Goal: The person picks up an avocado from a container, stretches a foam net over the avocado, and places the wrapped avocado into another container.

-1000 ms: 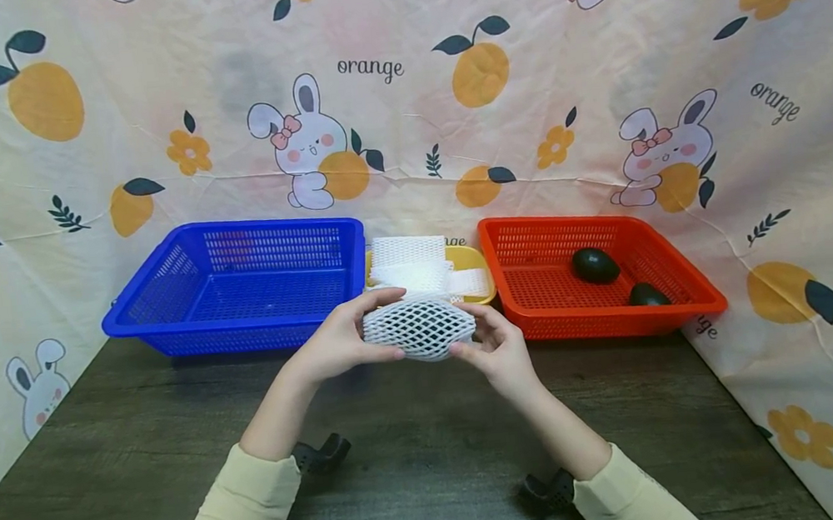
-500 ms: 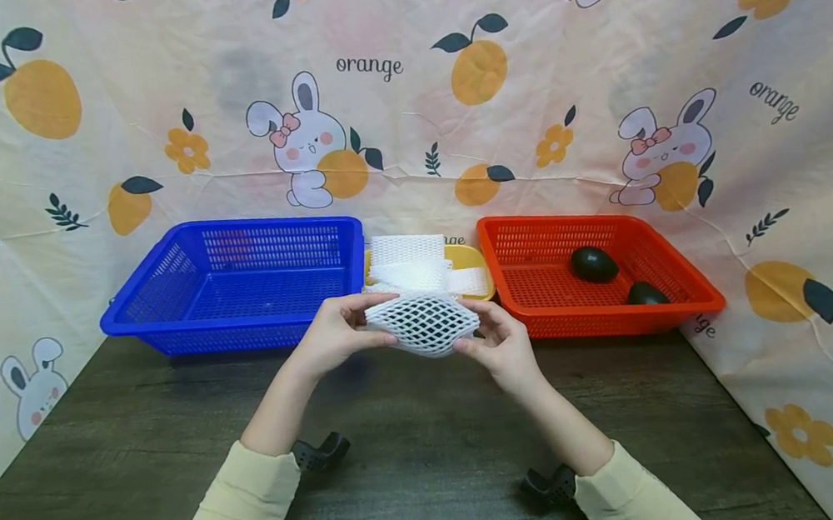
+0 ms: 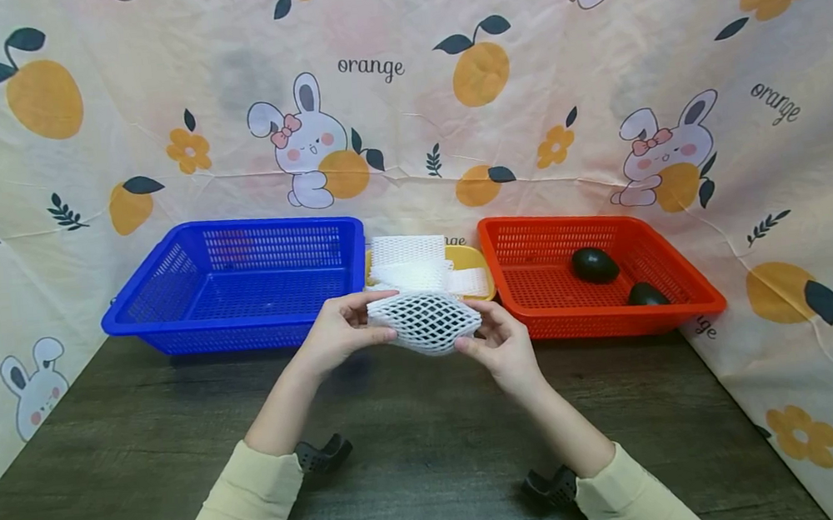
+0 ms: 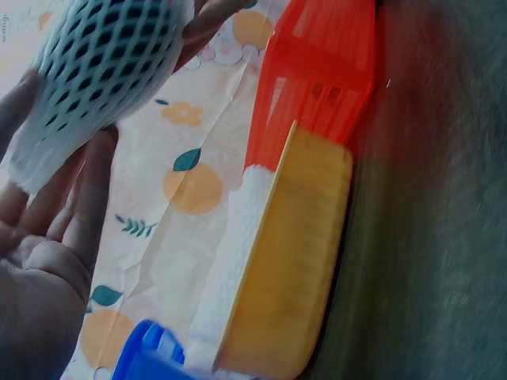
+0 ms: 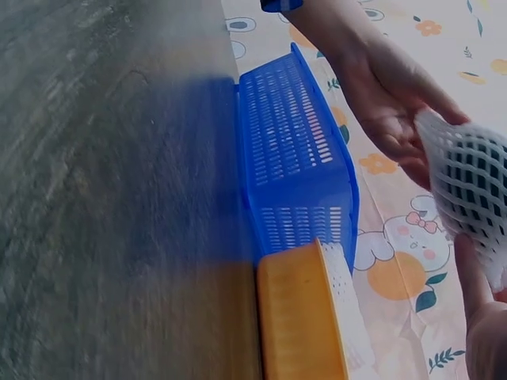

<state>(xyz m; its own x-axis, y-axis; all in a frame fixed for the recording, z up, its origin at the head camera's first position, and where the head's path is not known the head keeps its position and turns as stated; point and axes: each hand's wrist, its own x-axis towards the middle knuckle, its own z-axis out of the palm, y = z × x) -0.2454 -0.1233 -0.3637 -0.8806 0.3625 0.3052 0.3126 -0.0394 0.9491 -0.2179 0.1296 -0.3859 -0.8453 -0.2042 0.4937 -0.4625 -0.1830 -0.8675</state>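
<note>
A white foam net sleeve (image 3: 426,322) is held up above the table between both hands. Through its mesh shows a dark, rounded avocado-like fruit (image 5: 473,178). My left hand (image 3: 337,335) pinches the sleeve's left end, thumb on the near side and fingers on the far side. At the other end, my right hand (image 3: 502,348) grips it between thumb and fingers. The left wrist view shows the sleeve's mesh stretched over the dark body, its left end narrowing between the left thumb and fingers.
A blue basket (image 3: 242,320) stands at the back left. To the right, a red basket (image 3: 539,277) holds two dark avocados (image 3: 594,265). Between them sits a yellow tub (image 3: 472,256) with several white foam nets (image 3: 408,252). Patterned cloth hangs behind.
Both hands and the netted fruit have shifted very slightly right and up from a second ago. Both grips look the same.
</note>
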